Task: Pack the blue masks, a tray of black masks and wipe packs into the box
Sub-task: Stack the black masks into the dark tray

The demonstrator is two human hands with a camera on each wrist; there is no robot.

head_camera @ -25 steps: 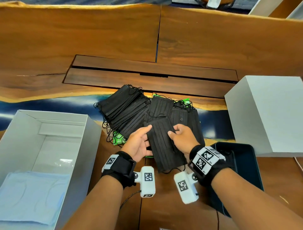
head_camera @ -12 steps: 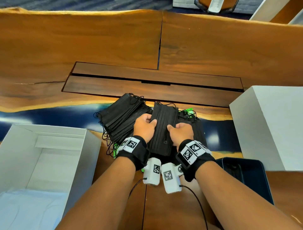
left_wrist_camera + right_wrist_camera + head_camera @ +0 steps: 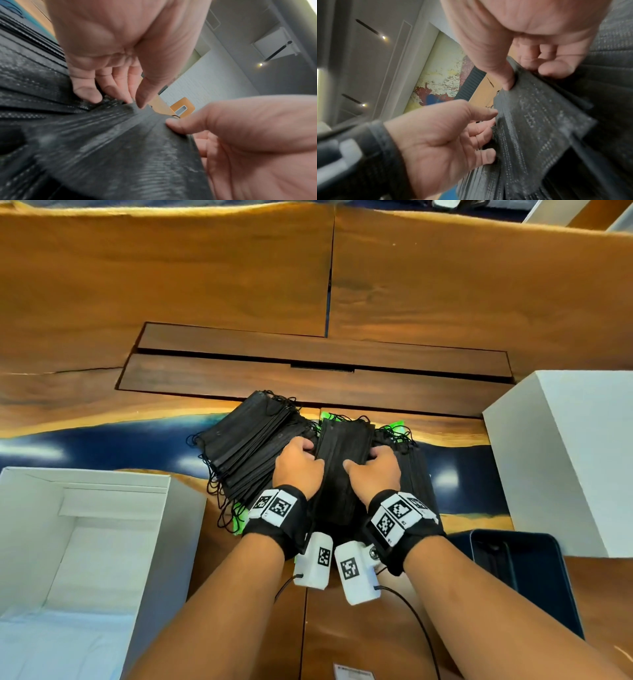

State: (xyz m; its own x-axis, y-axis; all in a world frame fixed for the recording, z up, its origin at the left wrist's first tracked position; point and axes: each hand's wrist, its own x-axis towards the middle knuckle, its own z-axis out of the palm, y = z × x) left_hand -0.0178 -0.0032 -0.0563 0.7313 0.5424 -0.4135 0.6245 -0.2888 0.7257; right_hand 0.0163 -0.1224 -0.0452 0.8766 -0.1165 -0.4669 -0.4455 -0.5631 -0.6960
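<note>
A stack of black masks (image 3: 343, 453) lies on the wooden table between my two hands. My left hand (image 3: 301, 462) grips its left side and my right hand (image 3: 371, 470) grips its right side, thumbs on top, fingers curled under the edges. The wrist views show both grips: left hand (image 3: 109, 83) and right hand (image 3: 527, 65) pinch the black masks (image 3: 106, 142) (image 3: 532, 121). More black masks (image 3: 246, 453) fan out to the left. Green wipe packs (image 3: 239, 522) peek out beneath the pile. Blue masks (image 3: 51, 642) lie in the open white box (image 3: 178, 542) at left.
A dark tray (image 3: 520, 580) sits on the table to the right of my right forearm. Beyond it stands a closed white box (image 3: 565, 457). A recessed wooden panel (image 3: 308, 378) runs across the table behind the masks.
Both hands moved forward from a loose mask near the front onto the stack and closed around its sides. Since half a second ago the grip has barely changed.
</note>
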